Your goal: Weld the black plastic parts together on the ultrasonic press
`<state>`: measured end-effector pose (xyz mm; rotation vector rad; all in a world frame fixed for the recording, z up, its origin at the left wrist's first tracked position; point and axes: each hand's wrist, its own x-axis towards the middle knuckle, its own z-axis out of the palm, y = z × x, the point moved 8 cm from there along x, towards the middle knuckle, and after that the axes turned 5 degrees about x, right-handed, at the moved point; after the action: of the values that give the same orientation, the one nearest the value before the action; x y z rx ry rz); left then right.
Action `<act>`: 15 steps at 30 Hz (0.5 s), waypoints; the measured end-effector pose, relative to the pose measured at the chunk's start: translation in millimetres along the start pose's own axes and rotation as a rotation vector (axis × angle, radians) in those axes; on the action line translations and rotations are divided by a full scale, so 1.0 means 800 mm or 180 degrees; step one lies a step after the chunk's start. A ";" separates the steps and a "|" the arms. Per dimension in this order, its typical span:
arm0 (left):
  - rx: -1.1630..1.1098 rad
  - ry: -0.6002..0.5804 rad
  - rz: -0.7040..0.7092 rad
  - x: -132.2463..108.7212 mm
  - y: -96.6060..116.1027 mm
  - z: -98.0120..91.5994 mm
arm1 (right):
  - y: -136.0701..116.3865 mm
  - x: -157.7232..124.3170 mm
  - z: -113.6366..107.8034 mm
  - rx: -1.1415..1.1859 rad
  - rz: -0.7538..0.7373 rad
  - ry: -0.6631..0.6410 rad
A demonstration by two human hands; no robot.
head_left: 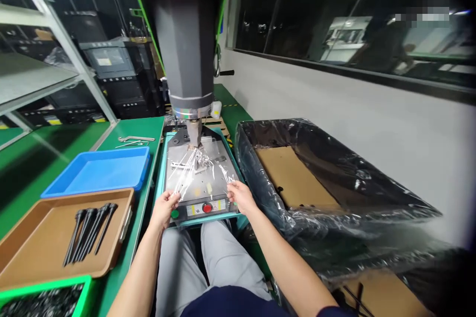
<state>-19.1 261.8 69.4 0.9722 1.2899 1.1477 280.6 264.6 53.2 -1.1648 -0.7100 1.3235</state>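
A clear, crinkled sheet of plastic film (189, 171) stretches between my hands, pulled taut toward the metal tip (194, 132) of the machine head. My left hand (163, 208) pinches its near left edge, just above the green button (174, 213). With fingers closed, my right hand (242, 198) grips the right edge near the corner of the machine's metal bed (186, 189). Through the glossy film a small metal fixture (201, 162) partly shows under the tip; glare hides its details. A red button (207, 207) sits on the front panel between my hands.
Left, on the green bench, are a blue tray (94, 171), a brown tray (33, 237) with several black rod-like parts (91, 233), a green bin (87, 292) of small dark pieces, and a wrench (136, 138). At right stands a plastic-lined box (334, 158) with cardboard (297, 176).
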 end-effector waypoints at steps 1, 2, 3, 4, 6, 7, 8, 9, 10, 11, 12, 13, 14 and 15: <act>-0.0045 0.0024 0.0023 -0.004 0.004 0.000 | -0.003 -0.004 0.001 0.0030 -0.0020 0.0004; -0.0071 0.0054 0.0036 -0.008 0.007 0.000 | -0.005 -0.008 0.003 0.0051 -0.0038 0.0006; -0.0077 0.0085 0.0050 -0.012 0.010 -0.001 | -0.008 -0.013 0.003 0.0062 -0.0048 0.0003; -0.0066 0.0120 0.0077 -0.018 0.012 -0.002 | -0.009 -0.019 0.003 0.0065 -0.0049 -0.0002; 0.0000 0.0181 0.0150 -0.033 0.013 -0.005 | -0.009 -0.035 0.000 0.0041 -0.0019 -0.0016; 0.0040 0.0204 0.0185 -0.043 0.011 -0.007 | -0.006 -0.044 -0.004 0.0022 0.0011 -0.0023; 0.0068 0.0225 0.0219 -0.054 0.007 -0.010 | -0.001 -0.055 -0.008 0.0002 0.0049 -0.0027; 0.0088 0.0238 0.0250 -0.066 0.001 -0.012 | 0.006 -0.066 -0.014 -0.0016 0.0098 -0.0025; 0.0112 0.0241 0.0273 -0.078 -0.007 -0.014 | 0.015 -0.078 -0.021 -0.0032 0.0161 -0.0016; 0.0140 0.0239 0.0284 -0.091 -0.017 -0.015 | 0.026 -0.091 -0.028 -0.0045 0.0238 0.0002; 0.0176 0.0242 0.0278 -0.104 -0.027 -0.017 | 0.038 -0.103 -0.036 -0.0052 0.0327 0.0032; 0.0218 0.0255 0.0253 -0.116 -0.038 -0.018 | 0.052 -0.116 -0.044 -0.0061 0.0421 0.0068; 0.0258 0.0279 0.0207 -0.127 -0.050 -0.019 | 0.065 -0.128 -0.052 -0.0070 0.0513 0.0116; 0.0283 0.0307 0.0153 -0.138 -0.062 -0.020 | 0.078 -0.140 -0.060 -0.0082 0.0600 0.0165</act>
<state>-24.3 143.3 41.8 1.0284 1.4114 1.1948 283.3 136.7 4.3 -1.3077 -0.5922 1.4383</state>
